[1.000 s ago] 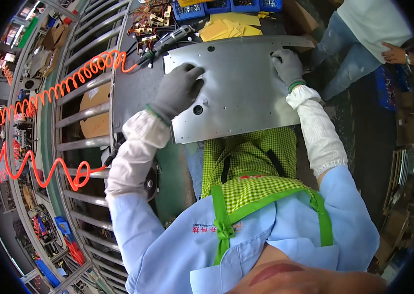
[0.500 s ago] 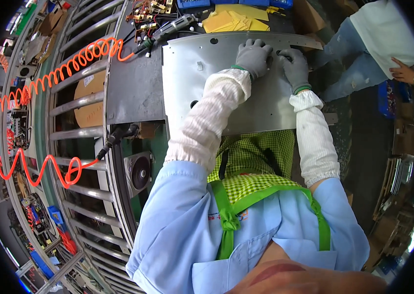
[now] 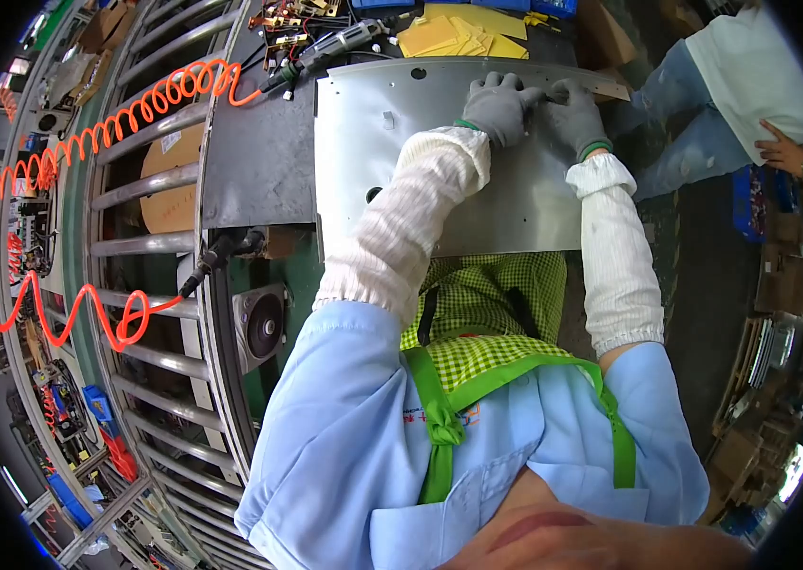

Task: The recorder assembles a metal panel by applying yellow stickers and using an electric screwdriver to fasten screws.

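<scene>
The left hand (image 3: 497, 109), fingers loosely spread, has joined the curled right hand (image 3: 573, 122), whose pinch cannot be told, toward the far-right corner of the panel (image 3: 516, 195) overhanging the near edge of the table (image 3: 259, 180), bringing both together.

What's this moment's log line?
left hand: over metal panel | right hand: close beside left, over panel | yellow sheets: beyond panel

We see a factory workshop: a roller conveyor (image 3: 145, 245) and orange coiled hoses (image 3: 173, 88) run along the left, a power tool (image 3: 340, 43) and blue bins (image 3: 554, 8) occupy the desk's (image 3: 259, 180) far part, and cardboard boxes (image 3: 736, 456) stand right.
</scene>
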`<state>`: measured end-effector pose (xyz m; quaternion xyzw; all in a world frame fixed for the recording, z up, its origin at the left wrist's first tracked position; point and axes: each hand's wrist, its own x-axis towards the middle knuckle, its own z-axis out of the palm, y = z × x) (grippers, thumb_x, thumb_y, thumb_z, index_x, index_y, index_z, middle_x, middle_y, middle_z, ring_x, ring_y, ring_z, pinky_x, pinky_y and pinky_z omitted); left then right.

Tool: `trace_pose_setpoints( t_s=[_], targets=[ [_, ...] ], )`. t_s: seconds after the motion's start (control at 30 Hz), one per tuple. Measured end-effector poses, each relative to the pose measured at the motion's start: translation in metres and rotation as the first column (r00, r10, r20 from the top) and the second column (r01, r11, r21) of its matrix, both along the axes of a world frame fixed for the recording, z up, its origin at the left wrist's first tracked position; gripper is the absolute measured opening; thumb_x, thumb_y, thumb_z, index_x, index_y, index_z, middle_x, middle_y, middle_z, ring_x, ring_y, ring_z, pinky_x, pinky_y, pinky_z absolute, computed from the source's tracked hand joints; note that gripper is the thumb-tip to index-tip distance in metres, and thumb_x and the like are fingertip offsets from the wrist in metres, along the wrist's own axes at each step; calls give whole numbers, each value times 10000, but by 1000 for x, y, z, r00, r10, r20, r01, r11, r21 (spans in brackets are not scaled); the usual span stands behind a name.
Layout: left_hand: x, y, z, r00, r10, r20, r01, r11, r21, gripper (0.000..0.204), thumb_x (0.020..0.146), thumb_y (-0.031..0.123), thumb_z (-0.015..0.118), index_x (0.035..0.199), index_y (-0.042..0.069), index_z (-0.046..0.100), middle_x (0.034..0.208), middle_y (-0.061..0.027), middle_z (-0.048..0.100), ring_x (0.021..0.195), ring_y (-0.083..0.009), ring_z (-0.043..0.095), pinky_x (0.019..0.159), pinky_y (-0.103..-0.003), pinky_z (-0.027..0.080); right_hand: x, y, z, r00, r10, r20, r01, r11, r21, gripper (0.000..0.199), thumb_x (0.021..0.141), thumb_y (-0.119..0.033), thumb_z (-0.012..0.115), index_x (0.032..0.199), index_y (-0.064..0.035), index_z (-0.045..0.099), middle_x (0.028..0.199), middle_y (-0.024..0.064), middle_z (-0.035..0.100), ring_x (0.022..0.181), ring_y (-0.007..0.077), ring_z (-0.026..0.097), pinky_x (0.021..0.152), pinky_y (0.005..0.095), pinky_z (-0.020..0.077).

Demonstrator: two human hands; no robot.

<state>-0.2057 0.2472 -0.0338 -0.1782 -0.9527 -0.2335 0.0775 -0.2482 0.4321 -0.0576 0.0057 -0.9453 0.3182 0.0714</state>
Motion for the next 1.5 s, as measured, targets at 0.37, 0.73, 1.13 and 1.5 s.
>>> trace_pose_setpoints(
  t_s=[0.37,0.73,1.13,1.5],
  targets=[
    [-2,-8,-3,990,-124,-65,115,986,-120,344,852,342,583,1191,327,635,1147,-48,571,1111,-295,497,911,-478,398,-29,32,49,775,544,322,-551,831,-77,330,817,1,667,1143,-18,621,1078,61,653,1046,172,594,957,291,460],
    [-20,3,-6,998,-36,55,38,999,-34,310,840,345,593,1143,314,651,1137,-62,602,1097,-313,516,915,-488,393,-45,36,33,744,643,181,-666,735,129,355,756,-161,759,1076,-76,632,1100,85,634,1044,259,597,924,348,475],
    [-18,8,-10,991,-130,-21,128,989,-73,350,752,286,666,1096,226,661,1151,-57,584,1148,-275,499,932,-455,400,-47,23,46,769,542,338,-600,794,91,322,775,-99,723,1080,-71,624,1056,87,650,1001,245,607,907,329,471],
    [-14,9,-3,991,-125,-43,120,987,-109,473,787,317,629,1235,176,578,1165,-66,569,1118,-294,503,901,-470,418,-54,11,60,714,585,386,-668,733,126,284,747,-95,717,1015,-59,629,966,95,666,885,224,606,833,336,476]
  ],
)
